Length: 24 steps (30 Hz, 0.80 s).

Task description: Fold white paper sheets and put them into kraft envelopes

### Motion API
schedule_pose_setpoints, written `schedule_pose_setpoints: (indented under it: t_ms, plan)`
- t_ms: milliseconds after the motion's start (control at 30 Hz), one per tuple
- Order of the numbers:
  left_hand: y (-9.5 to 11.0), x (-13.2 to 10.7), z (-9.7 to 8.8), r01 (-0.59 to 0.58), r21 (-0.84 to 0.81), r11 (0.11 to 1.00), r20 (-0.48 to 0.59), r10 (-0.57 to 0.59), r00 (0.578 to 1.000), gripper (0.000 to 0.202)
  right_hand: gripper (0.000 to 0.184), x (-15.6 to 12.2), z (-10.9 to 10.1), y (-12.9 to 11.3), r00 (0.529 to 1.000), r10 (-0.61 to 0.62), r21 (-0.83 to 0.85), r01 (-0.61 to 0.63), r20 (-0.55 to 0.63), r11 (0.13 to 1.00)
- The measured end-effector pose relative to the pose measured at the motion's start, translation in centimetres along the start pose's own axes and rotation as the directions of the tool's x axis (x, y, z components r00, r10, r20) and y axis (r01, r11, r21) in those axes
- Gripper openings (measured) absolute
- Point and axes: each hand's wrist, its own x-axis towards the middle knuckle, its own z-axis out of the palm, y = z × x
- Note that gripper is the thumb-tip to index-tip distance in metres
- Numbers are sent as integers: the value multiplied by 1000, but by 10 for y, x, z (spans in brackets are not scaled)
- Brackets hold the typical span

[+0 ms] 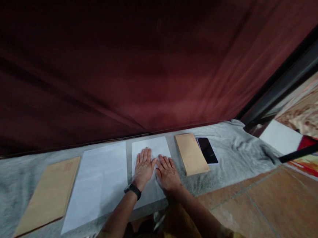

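Observation:
My left hand [143, 166] and my right hand [167, 172] lie flat side by side, fingers stretched out, pressing on a narrow white sheet of paper [159, 146] on a grey cloth [228, 154]. A black band sits on my left wrist. Left of that sheet lies a larger white sheet [98, 184]. A small brown envelope [191, 153] lies just right of my right hand. Neither hand holds anything.
A large brown envelope [48, 195] lies at the far left of the cloth. A dark phone [207, 150] rests beside the small envelope. A dark red curtain [143, 61] hangs behind. Tiled floor [265, 209] and printed papers [313, 162] are at the right.

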Motion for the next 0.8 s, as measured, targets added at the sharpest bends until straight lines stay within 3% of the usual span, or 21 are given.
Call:
schedule_pose_setpoints:
  t_ms: [133, 267, 333, 433, 500, 600, 800]
  plan:
    - [-12, -6, -3, 38, 68, 997, 0, -38, 999, 64, 48, 0, 2, 2, 999, -7, 3, 7, -35, 1000]
    - [-8, -19, -10, 85, 86, 993, -14, -84, 996, 63, 48, 0, 4, 3, 999, -17, -4, 16, -41, 1000]
    - [-1, -36, -14, 48, 59, 997, 7, -49, 999, 62, 49, -1, 4, 3, 999, -19, -4, 19, -40, 1000]
    - [11, -76, -22, -133, -7, 991, 84, 133, 988, 57, 50, -2, 4, 3, 999, -28, -5, 28, -37, 1000]
    - [16, -105, -28, -224, -7, 975, 107, 224, 969, 65, 50, -2, 5, 3, 999, -33, -7, 33, -39, 999]
    - [16, -135, -35, -249, 39, 968, 112, 243, 964, 70, 49, -1, 4, 3, 998, -27, -5, 26, -48, 1000]
    - [14, -137, -47, -235, 125, 964, 228, 203, 952, 58, 47, -14, -4, 5, 999, -42, 44, 44, -33, 998]
